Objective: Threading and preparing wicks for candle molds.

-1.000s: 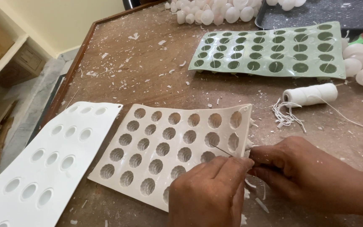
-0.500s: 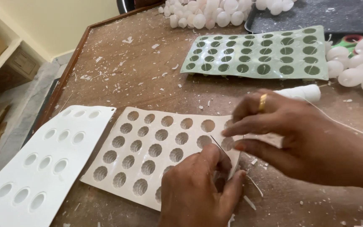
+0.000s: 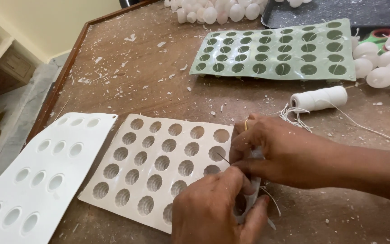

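A cream silicone mould [image 3: 159, 162] with several rows of round ribbed cavities lies on the wooden table [image 3: 136, 77]. My left hand [image 3: 217, 208] is at its near right corner, fingers closed on the mould's edge, which curls upward. My right hand [image 3: 276, 151], with a ring on one finger, comes in from the right and pinches a thin needle [image 3: 223, 158] that points over the mould. A white thread [image 3: 271, 199] trails below the hands. The fingertips hide where the needle meets the mould.
A white mould [image 3: 37, 171] with oval cavities lies at the left. A green mould [image 3: 276, 49] sits at the back, with a white thread spool [image 3: 319, 98] near it. White egg-shaped pieces [image 3: 384, 68] lie at the right and back. Wax flakes litter the table.
My right hand rose above the mould half a second ago and has come back down to its right edge. My left hand stayed at the near right corner.
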